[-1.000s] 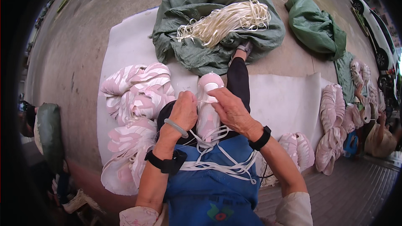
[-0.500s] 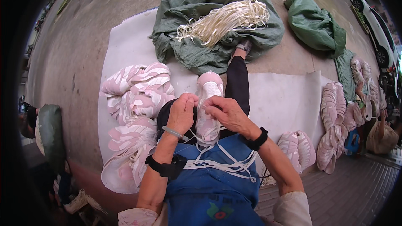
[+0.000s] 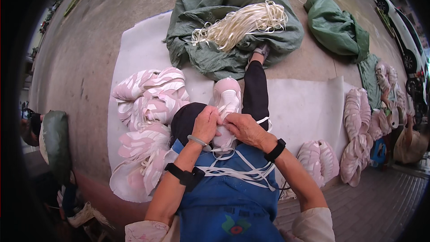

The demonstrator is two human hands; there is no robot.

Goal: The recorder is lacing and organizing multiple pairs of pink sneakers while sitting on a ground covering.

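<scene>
A pink and white shoe upper [image 3: 227, 95] rests lengthwise between my legs, its toe pointing away from me. My left hand [image 3: 207, 124] is closed at its left edge, fingertips pressed together over the lacing area; what they pinch is hidden. Opposite it, my right hand [image 3: 246, 130] pinches at the middle of the upper, and a white shoelace [image 3: 265, 120] loops out past its knuckles. Both hands' fingertips almost meet. More white laces [image 3: 251, 177] lie across the blue apron [image 3: 224, 201] on my lap.
Stacked pink and white uppers [image 3: 154, 94] lie on my left, with more uppers [image 3: 318, 161] on my right. A bundle of cream laces [image 3: 242, 24] sits on a green sack [image 3: 192, 13] ahead. Another green sack [image 3: 336, 27] stands far right. A person [image 3: 410, 145] sits at the right edge.
Both hands have come closer together over the upper, the left moving right and slightly down. A lace loop now shows beyond my right hand. The view has shifted slightly.
</scene>
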